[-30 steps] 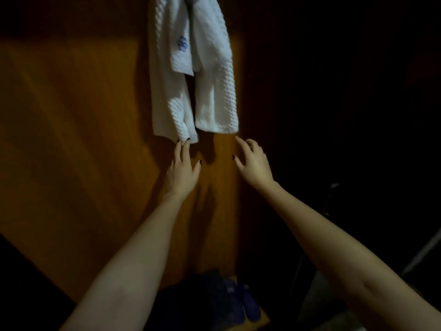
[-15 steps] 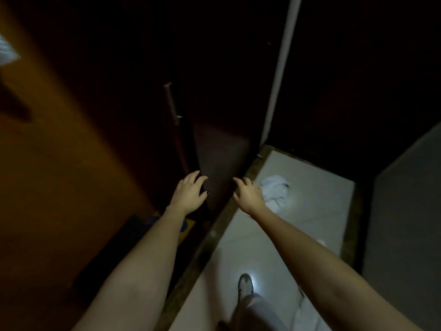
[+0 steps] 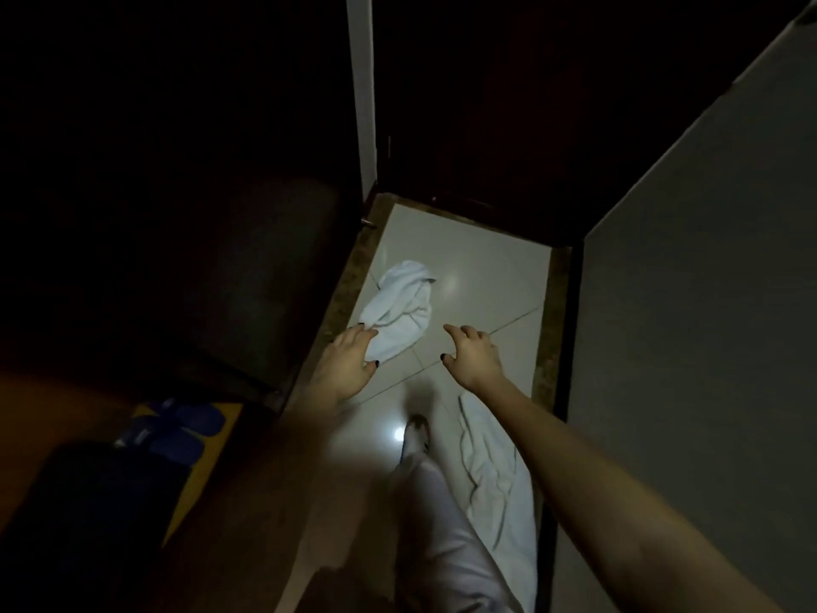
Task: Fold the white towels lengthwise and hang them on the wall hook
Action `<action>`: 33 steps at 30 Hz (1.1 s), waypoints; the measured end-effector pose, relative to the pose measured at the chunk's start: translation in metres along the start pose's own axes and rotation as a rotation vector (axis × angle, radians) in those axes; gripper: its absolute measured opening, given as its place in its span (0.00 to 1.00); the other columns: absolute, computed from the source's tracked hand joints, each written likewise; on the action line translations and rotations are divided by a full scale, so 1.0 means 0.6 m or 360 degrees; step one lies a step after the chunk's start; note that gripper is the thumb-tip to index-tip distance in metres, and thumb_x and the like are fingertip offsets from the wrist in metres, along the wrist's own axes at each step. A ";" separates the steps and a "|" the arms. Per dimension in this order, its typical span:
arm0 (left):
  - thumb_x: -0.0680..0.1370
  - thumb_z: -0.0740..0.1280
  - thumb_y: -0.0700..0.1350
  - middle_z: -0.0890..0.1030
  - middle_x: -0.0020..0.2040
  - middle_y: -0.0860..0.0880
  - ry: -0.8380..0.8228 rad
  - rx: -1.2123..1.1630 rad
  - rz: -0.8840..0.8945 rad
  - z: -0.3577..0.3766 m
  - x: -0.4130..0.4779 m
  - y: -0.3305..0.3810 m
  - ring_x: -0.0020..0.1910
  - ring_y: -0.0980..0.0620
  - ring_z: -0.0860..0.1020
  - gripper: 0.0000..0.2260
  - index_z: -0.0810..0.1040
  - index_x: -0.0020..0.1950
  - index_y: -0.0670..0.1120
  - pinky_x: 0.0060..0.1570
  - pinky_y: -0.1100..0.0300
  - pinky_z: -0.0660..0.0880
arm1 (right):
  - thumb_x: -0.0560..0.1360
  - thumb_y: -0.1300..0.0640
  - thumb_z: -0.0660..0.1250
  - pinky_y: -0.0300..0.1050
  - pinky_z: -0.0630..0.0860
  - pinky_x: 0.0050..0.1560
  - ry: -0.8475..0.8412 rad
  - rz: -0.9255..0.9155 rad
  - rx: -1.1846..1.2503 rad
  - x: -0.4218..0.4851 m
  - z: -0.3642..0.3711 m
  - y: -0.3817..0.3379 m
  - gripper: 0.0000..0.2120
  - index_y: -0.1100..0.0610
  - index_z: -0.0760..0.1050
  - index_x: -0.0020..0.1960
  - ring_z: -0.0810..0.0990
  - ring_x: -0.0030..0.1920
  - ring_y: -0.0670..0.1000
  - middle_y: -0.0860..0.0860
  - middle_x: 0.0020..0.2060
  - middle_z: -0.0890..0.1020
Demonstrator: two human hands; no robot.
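Note:
Two white towels lie on the pale tiled floor. A crumpled towel [image 3: 402,309] sits near the left edge of the tiles. A longer towel [image 3: 497,475] lies stretched out along the right side, partly under my right forearm. My left hand [image 3: 347,369] hovers over the crumpled towel's near end, fingers spread, holding nothing. My right hand [image 3: 473,353] is open above bare tile between the two towels. The wall hook and the hung towels are out of view.
A dark door [image 3: 177,258] stands at the left and a grey wall [image 3: 698,347] at the right, leaving a narrow tiled passage. My leg and shoe [image 3: 418,431] stand on the tiles. Blue slippers [image 3: 177,429] lie on a yellow mat at lower left.
My view has swung from the towels hanging on the wooden wall down to the floor. Both hands dropped from the hung towels and now reach over the towels on the tiles.

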State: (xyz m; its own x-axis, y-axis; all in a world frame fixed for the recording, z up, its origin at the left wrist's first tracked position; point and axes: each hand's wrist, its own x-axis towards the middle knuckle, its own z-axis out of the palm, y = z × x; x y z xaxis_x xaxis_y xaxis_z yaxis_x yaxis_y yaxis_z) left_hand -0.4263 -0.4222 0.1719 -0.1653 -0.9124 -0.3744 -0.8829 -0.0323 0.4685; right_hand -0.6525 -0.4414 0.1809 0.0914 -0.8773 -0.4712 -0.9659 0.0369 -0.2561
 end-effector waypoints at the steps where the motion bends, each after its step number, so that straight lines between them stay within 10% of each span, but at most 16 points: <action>1: 0.79 0.64 0.46 0.61 0.75 0.45 0.0022 -0.0029 -0.0026 0.012 0.033 -0.004 0.73 0.45 0.61 0.25 0.62 0.75 0.45 0.70 0.53 0.60 | 0.79 0.52 0.62 0.56 0.66 0.66 -0.0031 -0.0007 -0.0012 0.039 0.001 0.012 0.27 0.53 0.60 0.77 0.65 0.70 0.61 0.57 0.71 0.67; 19: 0.79 0.65 0.47 0.68 0.71 0.44 -0.0170 -0.0180 -0.0356 0.545 0.514 -0.448 0.70 0.45 0.66 0.22 0.68 0.71 0.42 0.67 0.51 0.64 | 0.79 0.45 0.62 0.52 0.67 0.65 -0.0484 -0.0264 -0.0160 0.627 0.571 0.139 0.28 0.50 0.60 0.76 0.66 0.70 0.58 0.55 0.72 0.67; 33: 0.74 0.72 0.46 0.78 0.57 0.41 0.0038 -0.0938 -0.0882 0.782 0.727 -0.653 0.55 0.44 0.77 0.22 0.73 0.64 0.39 0.49 0.56 0.73 | 0.75 0.41 0.66 0.56 0.71 0.56 -0.0113 -0.0225 -0.0328 0.822 0.922 0.096 0.27 0.52 0.70 0.69 0.65 0.65 0.62 0.60 0.64 0.68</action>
State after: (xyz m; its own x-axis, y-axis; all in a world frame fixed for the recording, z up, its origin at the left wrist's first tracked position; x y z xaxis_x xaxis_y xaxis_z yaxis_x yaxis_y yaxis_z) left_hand -0.3586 -0.6162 -0.5506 0.2435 -0.7091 -0.6617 -0.4559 -0.6859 0.5672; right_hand -0.5293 -0.6074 -0.5334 0.2386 -0.8307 -0.5030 -0.9707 -0.1883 -0.1495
